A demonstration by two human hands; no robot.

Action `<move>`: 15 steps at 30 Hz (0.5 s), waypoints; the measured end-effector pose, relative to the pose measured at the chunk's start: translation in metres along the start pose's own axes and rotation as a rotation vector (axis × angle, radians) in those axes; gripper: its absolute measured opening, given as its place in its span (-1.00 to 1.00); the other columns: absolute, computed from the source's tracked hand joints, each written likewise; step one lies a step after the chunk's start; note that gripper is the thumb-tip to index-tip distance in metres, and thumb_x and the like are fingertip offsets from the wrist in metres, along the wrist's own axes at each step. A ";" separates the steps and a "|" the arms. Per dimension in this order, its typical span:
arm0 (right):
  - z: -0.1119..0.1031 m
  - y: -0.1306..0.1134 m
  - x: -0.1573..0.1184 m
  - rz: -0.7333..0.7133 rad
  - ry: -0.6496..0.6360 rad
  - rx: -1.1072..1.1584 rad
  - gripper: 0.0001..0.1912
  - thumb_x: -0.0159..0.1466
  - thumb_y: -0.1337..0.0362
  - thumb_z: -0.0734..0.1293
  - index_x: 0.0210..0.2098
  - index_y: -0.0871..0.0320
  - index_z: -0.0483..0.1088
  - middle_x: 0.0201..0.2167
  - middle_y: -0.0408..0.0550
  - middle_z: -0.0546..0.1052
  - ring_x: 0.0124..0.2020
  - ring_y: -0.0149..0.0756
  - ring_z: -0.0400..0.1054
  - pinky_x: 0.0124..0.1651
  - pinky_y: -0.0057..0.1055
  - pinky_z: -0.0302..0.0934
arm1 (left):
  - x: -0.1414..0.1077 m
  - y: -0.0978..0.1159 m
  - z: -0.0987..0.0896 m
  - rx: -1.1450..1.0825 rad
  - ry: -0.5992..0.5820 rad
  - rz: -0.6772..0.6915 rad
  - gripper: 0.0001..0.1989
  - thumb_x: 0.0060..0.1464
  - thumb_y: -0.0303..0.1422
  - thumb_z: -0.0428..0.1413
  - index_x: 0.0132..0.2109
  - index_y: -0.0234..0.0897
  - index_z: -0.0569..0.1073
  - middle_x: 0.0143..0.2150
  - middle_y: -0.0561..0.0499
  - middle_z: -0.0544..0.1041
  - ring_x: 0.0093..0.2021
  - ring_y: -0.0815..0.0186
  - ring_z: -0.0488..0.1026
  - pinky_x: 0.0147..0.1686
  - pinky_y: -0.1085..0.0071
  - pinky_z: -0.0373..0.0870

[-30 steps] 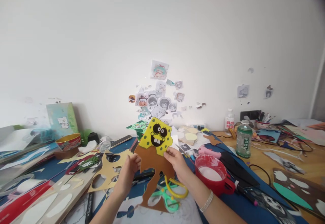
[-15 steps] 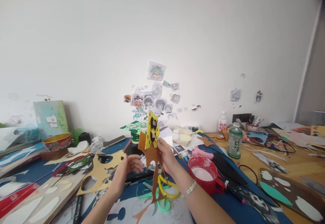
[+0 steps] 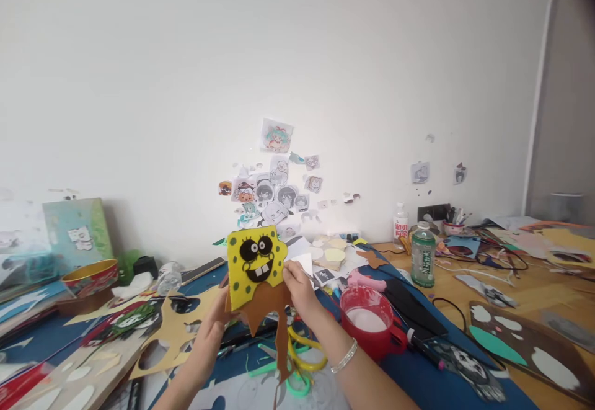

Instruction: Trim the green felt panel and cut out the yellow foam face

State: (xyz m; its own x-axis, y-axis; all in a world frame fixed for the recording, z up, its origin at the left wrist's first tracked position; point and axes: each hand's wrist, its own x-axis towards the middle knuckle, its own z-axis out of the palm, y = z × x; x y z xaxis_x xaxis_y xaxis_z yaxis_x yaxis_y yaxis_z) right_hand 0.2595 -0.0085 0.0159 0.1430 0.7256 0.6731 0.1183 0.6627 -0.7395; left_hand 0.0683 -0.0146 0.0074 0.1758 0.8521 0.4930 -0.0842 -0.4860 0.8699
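A yellow square cartoon cutout point(image 3: 255, 261) with big black-and-white eyes and a toothy grin is held upright, facing me. Behind and below it is a jagged brown sheet point(image 3: 267, 301), with a long strip hanging down. My right hand point(image 3: 302, 292) is closed, pinching the cutout's right edge, possibly with the sheet too. My left hand point(image 3: 209, 335) grips the brown sheet's left edge; its fingertips are partly hidden behind it. Below the hanging strip lie yellow-handled scissors point(image 3: 304, 360) and green-handled scissors point(image 3: 297, 385).
A red cup point(image 3: 367, 317) with white contents stands right of my right forearm. Beyond it is a green-labelled bottle point(image 3: 423, 258). Tan offcuts point(image 3: 171, 326) with holes lie at left, near a round tin point(image 3: 90, 276). Paper drawings point(image 3: 276, 134) are stuck on the wall.
The cutout and brown sheet have turned from edge-on to face me and come lower. My left hand has closed on the sheet's left side. The view has shifted slightly right.
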 end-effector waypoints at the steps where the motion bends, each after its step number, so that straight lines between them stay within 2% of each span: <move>1: 0.001 0.001 0.000 -0.021 0.017 -0.067 -0.78 0.21 0.24 0.15 -0.56 0.10 0.22 -0.51 -0.16 0.20 -0.37 -0.25 0.13 -0.26 -0.32 0.01 | -0.003 0.001 0.003 0.048 0.015 -0.001 -0.38 -0.26 0.15 0.10 -0.16 -0.22 0.47 -0.28 -0.09 0.57 -0.17 0.03 0.45 -0.26 0.28 0.41; 3: 0.004 0.002 -0.001 -0.054 0.030 -0.179 -0.79 0.22 0.28 0.13 -0.55 0.11 0.20 -0.52 -0.16 0.19 -0.38 -0.24 0.11 -0.28 -0.32 -0.02 | -0.007 0.004 0.010 0.139 0.001 -0.077 -0.51 -0.21 0.04 0.14 -0.25 -0.25 0.49 -0.38 -0.09 0.58 -0.30 0.08 0.49 -0.33 0.31 0.42; 5: 0.007 0.002 -0.002 -0.089 0.024 -0.268 -0.80 0.22 0.32 0.11 -0.54 0.10 0.18 -0.53 -0.16 0.20 -0.38 -0.24 0.10 -0.29 -0.33 -0.04 | -0.010 0.009 0.017 0.181 -0.022 -0.136 -0.59 -0.15 0.01 0.12 -0.38 -0.28 0.49 -0.49 -0.08 0.57 -0.45 0.14 0.48 -0.44 0.34 0.40; 8: 0.011 0.001 -0.006 -0.150 0.005 -0.373 -0.81 0.22 0.36 0.11 -0.53 0.10 0.17 -0.54 -0.15 0.26 -0.39 -0.25 0.10 -0.26 -0.32 -0.05 | -0.009 0.016 0.022 0.214 -0.001 -0.187 -0.65 -0.17 -0.05 0.16 -0.51 -0.29 0.46 -0.59 -0.07 0.54 -0.53 0.18 0.45 -0.51 0.36 0.38; 15: 0.013 -0.005 -0.015 -0.246 0.000 -0.474 -0.87 0.18 0.40 0.21 -0.49 0.11 0.26 -0.51 -0.16 0.38 -0.38 -0.26 0.17 -0.16 -0.26 -0.01 | -0.004 0.027 0.022 0.155 0.157 -0.262 -0.70 -0.12 -0.13 0.16 -0.35 -0.30 0.48 -0.48 -0.09 0.59 -0.47 0.16 0.53 -0.42 0.31 0.48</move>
State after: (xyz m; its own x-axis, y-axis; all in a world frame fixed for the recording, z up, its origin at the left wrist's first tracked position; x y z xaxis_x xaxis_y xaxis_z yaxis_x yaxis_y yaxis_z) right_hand 0.2436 -0.0201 0.0095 0.0556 0.5594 0.8270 0.5793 0.6566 -0.4831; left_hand 0.0865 -0.0348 0.0288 0.0176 0.9655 0.2597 0.0957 -0.2602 0.9608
